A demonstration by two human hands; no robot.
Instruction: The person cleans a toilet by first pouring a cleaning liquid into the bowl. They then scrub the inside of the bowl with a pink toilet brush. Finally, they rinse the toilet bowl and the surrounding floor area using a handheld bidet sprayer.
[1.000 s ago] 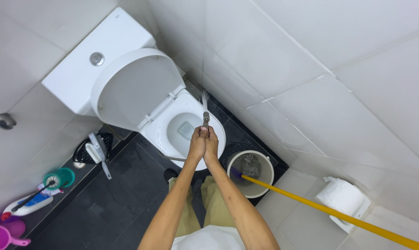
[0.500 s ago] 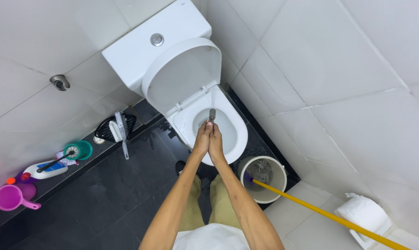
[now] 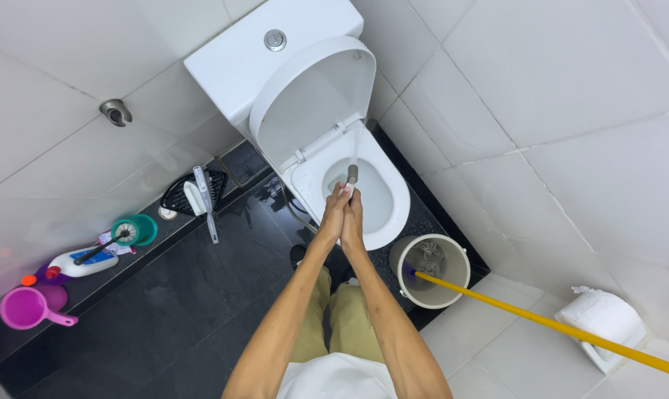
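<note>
Both hands are clenching together round a slim grey spray nozzle (image 3: 352, 174), left hand (image 3: 334, 216) and right hand (image 3: 354, 219) pressed side by side, and it's shooting a thin water jet into the far side of the glossy white toilet bowl (image 3: 382, 222). Looks like rinsing is midway (bowl's looking clean, though I can't see it all). The round pale bucket (image 3: 453, 255) with its stringy mop and yellow handle (image 3: 541, 324) is sitting untouched on the right, on the wet dark tiles.

mop bucket (image 3: 432, 270) | toilet roll (image 3: 605, 316) | pink scoop (image 3: 25, 307) | green brush holder (image 3: 136, 230)
</note>
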